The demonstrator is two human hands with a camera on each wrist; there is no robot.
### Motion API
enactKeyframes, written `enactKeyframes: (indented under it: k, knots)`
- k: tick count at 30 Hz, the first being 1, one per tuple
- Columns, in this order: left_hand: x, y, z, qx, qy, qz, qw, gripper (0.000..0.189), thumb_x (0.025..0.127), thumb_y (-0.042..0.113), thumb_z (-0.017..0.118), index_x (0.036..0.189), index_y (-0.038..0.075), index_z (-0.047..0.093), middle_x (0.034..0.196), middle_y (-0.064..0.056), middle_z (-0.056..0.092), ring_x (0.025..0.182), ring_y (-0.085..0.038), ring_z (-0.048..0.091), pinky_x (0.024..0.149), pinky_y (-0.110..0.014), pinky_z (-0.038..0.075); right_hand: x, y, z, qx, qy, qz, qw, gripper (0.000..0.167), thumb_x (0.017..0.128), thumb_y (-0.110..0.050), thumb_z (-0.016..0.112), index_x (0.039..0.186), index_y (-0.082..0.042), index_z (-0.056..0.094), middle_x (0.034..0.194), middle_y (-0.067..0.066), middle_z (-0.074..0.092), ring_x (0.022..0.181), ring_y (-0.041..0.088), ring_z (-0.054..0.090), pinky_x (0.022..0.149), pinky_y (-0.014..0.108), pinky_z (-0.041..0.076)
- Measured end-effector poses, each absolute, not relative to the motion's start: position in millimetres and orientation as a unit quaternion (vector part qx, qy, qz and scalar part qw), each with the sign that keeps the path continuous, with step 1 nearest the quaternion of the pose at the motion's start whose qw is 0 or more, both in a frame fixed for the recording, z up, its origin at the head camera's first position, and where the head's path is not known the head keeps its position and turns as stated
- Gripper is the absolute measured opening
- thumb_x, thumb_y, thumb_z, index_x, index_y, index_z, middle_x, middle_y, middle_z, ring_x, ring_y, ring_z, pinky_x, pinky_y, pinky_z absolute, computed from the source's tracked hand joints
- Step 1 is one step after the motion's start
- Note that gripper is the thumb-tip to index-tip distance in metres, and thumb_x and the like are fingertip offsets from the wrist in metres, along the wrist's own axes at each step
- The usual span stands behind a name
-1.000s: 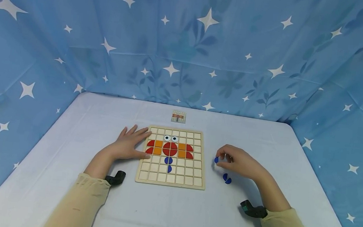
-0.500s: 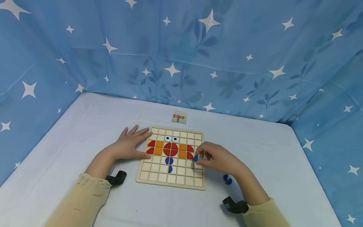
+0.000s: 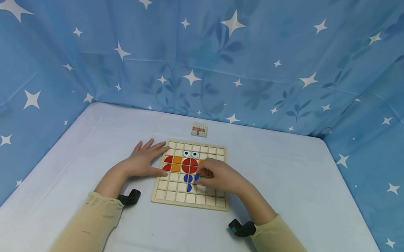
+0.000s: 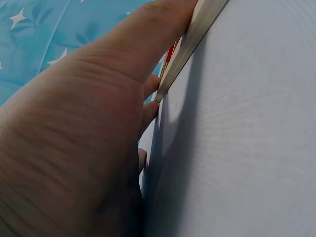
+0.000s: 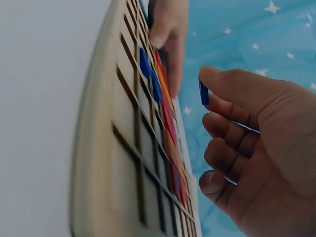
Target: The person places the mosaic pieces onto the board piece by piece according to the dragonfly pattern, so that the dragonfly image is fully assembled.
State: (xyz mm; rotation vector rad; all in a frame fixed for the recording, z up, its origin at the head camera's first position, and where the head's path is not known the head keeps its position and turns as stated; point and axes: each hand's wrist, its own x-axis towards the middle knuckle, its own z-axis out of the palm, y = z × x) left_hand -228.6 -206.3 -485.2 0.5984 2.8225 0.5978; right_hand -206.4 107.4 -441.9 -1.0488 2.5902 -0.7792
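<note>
A wooden grid board (image 3: 161, 195) lies mid-table, with red, orange and blue pieces and two eye pieces set in its squares. My left hand (image 3: 141, 160) rests at its left edge with fingers spread, thumb and a fingertip on the frame. Over the board, my right hand (image 3: 224, 177) pinches a blue half-round piece (image 5: 204, 93) between thumb and forefinger. That piece is held above the squares, just right of the blue pieces (image 3: 188, 178) in the board. The right hand covers the board's right-hand red pieces in the head view.
A small picture card (image 3: 199, 130) with a similar grid pattern lies behind the board. A blue star-patterned curtain (image 3: 207, 62) stands round the far side and both sides of the white table (image 3: 163, 234). Each wrist carries a black camera (image 3: 242, 228).
My right hand has carried the blue half-round piece leftward from the table to over the board. Its forearm now hides the two loose blue pieces at the right. My left hand has stayed put.
</note>
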Motion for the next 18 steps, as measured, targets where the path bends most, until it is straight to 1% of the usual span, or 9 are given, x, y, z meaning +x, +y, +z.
enactKeyframes:
  k: [3, 7, 10, 18]
  knots:
    - [-228, -207, -485, 0.202, 0.954, 0.201, 0.098, 0.097, 0.077, 0.066, 0.071, 0.157, 0.027, 0.031, 0.166, -0.002, 0.022, 0.154, -0.040, 0.003, 0.120, -0.064, -0.005, -205, 96, -446, -0.365, 0.885, -0.263, 0.122, 0.020, 0.090, -0.034, 0.073, 0.101, -0.018, 0.066, 0.086, -0.004, 0.057, 0.076, 0.009, 0.049, 0.066, 0.024, 0.044]
    - [-229, -207, -486, 0.201, 0.953, 0.201, 0.100, 0.098, 0.077, 0.067, 0.071, 0.156, 0.026, 0.031, 0.166, -0.002, 0.022, 0.154, -0.040, 0.004, 0.120, -0.064, -0.005, -201, 83, -453, -0.367, 0.885, -0.258, 0.127, 0.018, 0.090, -0.036, 0.073, 0.102, -0.023, 0.066, 0.091, -0.008, 0.060, 0.080, 0.008, 0.053, 0.071, 0.022, 0.048]
    - [-230, -207, -487, 0.201, 0.953, 0.201, 0.101, 0.098, 0.077, 0.068, 0.070, 0.157, 0.026, 0.031, 0.166, -0.002, 0.022, 0.154, -0.040, 0.003, 0.120, -0.064, -0.005, -199, 77, -458, -0.363, 0.888, -0.251, 0.128, 0.019, 0.090, -0.038, 0.073, 0.101, -0.025, 0.066, 0.094, -0.009, 0.061, 0.083, 0.008, 0.055, 0.072, 0.021, 0.049]
    - [-230, -207, -486, 0.200, 0.953, 0.204, 0.103, 0.098, 0.077, 0.069, 0.070, 0.157, 0.027, 0.030, 0.166, -0.002, 0.022, 0.154, -0.040, 0.003, 0.120, -0.064, -0.005, -192, 71, -460, -0.359, 0.901, -0.212, 0.121, 0.018, 0.090, -0.041, 0.072, 0.099, -0.028, 0.065, 0.090, -0.009, 0.055, 0.080, 0.007, 0.050, 0.067, 0.021, 0.044]
